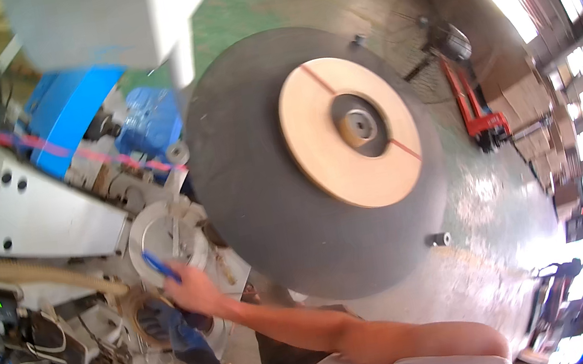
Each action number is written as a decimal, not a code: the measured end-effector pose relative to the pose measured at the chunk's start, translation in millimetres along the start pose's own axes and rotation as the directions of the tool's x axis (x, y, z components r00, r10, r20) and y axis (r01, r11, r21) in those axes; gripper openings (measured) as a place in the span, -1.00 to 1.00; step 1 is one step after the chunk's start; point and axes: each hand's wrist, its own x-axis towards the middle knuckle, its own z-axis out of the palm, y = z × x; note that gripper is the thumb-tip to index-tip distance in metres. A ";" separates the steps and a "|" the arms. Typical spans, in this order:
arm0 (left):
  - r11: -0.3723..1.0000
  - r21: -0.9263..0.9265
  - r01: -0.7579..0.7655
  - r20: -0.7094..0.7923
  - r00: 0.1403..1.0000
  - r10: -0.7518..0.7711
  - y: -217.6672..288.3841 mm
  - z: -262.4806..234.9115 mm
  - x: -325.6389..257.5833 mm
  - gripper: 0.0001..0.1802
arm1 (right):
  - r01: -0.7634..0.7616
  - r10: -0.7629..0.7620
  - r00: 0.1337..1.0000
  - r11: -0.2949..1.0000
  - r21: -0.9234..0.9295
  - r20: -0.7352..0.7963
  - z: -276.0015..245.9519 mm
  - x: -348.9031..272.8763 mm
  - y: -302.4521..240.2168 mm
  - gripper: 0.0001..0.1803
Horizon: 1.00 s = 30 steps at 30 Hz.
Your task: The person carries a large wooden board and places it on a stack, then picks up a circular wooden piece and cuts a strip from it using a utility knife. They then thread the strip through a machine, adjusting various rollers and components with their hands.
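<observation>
My right hand (193,290) reaches across to the left on a bare arm and grips a thin blue pen-like tool (160,266). The tool's tip lies against a white round flange (156,234) on the machine. Just below, my left hand (186,342) wears a dark blue glove and sits beside a tan ring (136,307); its fingers are hidden, so its grip is unclear. A large dark grey grinding disc (265,209) with a tan round centre (318,155) and a metal hub (359,124) stands right of both hands.
A white machine body (29,212) and blue machine parts (65,103) fill the left. A tan hose (31,273) crosses the lower left above tangled cables. On the green floor (482,228) to the right stand a red pallet truck (479,114) and a large fan (437,44).
</observation>
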 end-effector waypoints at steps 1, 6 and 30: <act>0.997 -0.075 0.035 0.036 0.999 -0.032 32.0 -0.8 6.3 -0.63 | 0.095 -0.097 0.992 0.995 0.029 0.080 -15.1 -26.7 -1.1 -0.51; 0.938 0.056 -0.343 0.052 0.939 0.341 109.4 40.8 20.3 -0.60 | 0.374 -0.403 0.910 0.901 -0.221 -0.100 -163.5 -155.4 -22.9 -0.53; 0.273 -0.056 -0.960 0.670 0.167 0.723 316.4 471.4 -158.0 -0.49 | -0.265 -0.270 0.663 0.787 -0.557 -0.698 -547.8 -242.0 163.7 -0.55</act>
